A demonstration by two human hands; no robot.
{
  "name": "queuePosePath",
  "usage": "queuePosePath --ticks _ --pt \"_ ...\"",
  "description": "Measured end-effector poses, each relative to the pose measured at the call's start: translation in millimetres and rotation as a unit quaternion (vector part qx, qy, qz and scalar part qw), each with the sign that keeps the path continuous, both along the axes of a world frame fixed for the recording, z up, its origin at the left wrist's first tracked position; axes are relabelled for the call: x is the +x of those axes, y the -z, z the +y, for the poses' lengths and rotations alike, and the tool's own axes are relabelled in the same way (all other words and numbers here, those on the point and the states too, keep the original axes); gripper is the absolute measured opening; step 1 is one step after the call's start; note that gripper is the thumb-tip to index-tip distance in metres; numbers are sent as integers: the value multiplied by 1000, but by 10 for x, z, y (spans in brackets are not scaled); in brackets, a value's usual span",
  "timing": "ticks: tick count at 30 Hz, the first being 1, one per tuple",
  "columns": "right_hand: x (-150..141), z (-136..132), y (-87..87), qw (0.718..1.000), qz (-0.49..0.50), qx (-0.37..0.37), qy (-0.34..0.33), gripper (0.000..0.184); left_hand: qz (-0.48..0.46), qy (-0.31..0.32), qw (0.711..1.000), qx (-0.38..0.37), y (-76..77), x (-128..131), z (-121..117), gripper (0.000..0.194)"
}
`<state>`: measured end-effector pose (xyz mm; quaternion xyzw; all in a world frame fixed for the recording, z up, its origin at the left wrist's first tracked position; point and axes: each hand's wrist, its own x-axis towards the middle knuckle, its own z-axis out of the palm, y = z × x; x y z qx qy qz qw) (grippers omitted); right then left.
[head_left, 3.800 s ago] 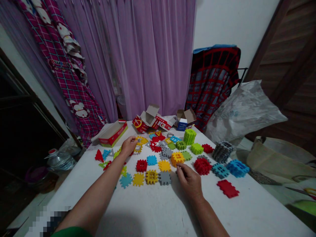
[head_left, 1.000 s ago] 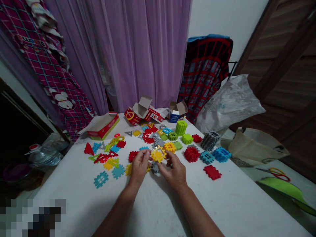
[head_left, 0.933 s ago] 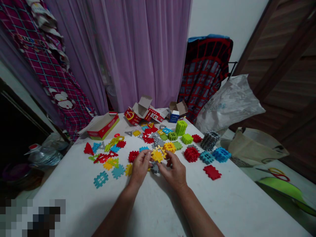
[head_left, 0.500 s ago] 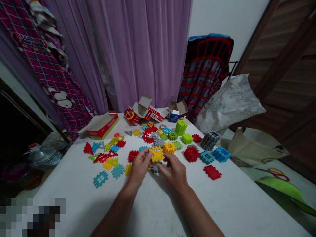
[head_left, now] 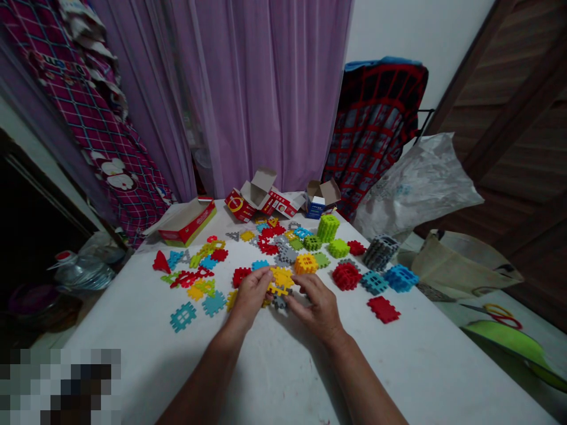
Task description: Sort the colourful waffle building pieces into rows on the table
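Above the middle of the table [head_left: 283,369], the left hand [head_left: 250,295] and right hand [head_left: 319,305] pinch the yellow block [head_left: 282,276] at its left and right sides, fingers bent. Probably light, stiff, little slippery plastic, it is best held lightly by its notched edges.

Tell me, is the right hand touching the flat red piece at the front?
Apart. The head view shows bare white table between the right hand and the red piece.
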<state>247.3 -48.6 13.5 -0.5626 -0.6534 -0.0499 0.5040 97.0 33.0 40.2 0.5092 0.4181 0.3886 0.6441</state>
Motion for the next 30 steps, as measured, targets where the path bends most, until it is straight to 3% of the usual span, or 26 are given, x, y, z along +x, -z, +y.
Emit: queuePosePath --ticks 4,7,10,13,30 --pt "-6 -11 -22 1000 -9 11 25 23 22 1 1000 13 15 -8 4 50" --pt "75 27 7 990 28 26 133 21 30 -42 996 68 -15 -54 38 51" --pt "209 120 94 963 76 13 260 29 32 -95 990 102 -63 -129 100 50" --pt "303 228 194 941 106 -18 321 37 23 -117 988 100 -97 -198 154 51" --pt "293 320 313 930 83 -77 349 40 -9 -125 989 76 -44 -267 257 51"
